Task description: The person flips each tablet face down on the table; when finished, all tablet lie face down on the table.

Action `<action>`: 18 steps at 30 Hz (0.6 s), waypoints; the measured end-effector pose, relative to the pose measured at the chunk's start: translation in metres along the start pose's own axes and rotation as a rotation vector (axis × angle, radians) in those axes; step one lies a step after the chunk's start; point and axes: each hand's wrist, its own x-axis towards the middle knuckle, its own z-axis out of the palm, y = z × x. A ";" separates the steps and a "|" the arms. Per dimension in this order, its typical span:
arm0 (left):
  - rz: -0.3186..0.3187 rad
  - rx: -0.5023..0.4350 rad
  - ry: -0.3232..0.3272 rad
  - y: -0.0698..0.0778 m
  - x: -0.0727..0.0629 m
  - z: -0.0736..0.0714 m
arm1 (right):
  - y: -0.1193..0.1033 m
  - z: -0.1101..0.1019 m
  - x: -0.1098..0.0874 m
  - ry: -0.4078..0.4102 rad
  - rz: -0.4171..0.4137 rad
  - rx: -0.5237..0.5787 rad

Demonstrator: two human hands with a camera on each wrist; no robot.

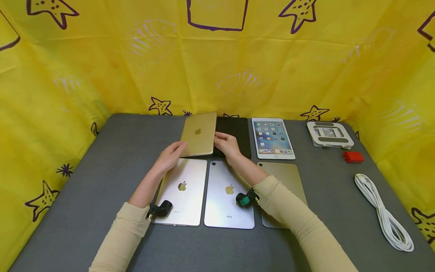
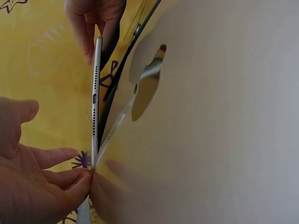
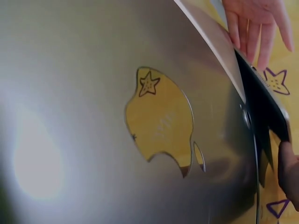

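Observation:
A gold tablet point(image 1: 200, 141) with an apple logo lies back side up at the left of the back row, its near edge tilted up in the left wrist view point(image 2: 95, 88). My right hand point(image 1: 228, 146) pinches its right edge. At its near left corner, the fingertips of my left hand point(image 1: 170, 158) touch the edge, with the thumb held apart. A black tablet point(image 1: 234, 126) lies just right of it, partly hidden by my right hand. Below my forearms are a silver tablet point(image 1: 190, 206) and a lilac-silver tablet point(image 1: 217, 200), both back side up.
A white tablet with a lit screen point(image 1: 272, 136) lies right of the black one. Under my right forearm is another gold-toned tablet point(image 1: 289, 181). A white-and-grey folding stand point(image 1: 329, 142), red plug adapter point(image 1: 353, 157) and coiled white cable point(image 1: 384, 217) lie at the right. Yellow cloth point(image 1: 204, 68) surrounds the table.

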 end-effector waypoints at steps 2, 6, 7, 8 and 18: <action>0.004 0.000 0.003 -0.001 0.000 -0.001 | 0.001 0.001 0.000 -0.006 0.000 -0.030; 0.015 -0.002 0.013 -0.002 0.000 -0.003 | 0.002 0.003 -0.001 -0.026 -0.020 -0.091; 0.016 0.000 0.017 -0.002 0.000 -0.003 | 0.002 0.003 -0.001 -0.032 -0.024 -0.106; 0.018 0.001 0.020 -0.002 0.000 -0.004 | 0.002 0.004 -0.002 -0.039 -0.028 -0.122; -0.008 0.012 0.023 -0.005 0.002 -0.007 | 0.002 0.008 -0.006 -0.083 -0.034 -0.259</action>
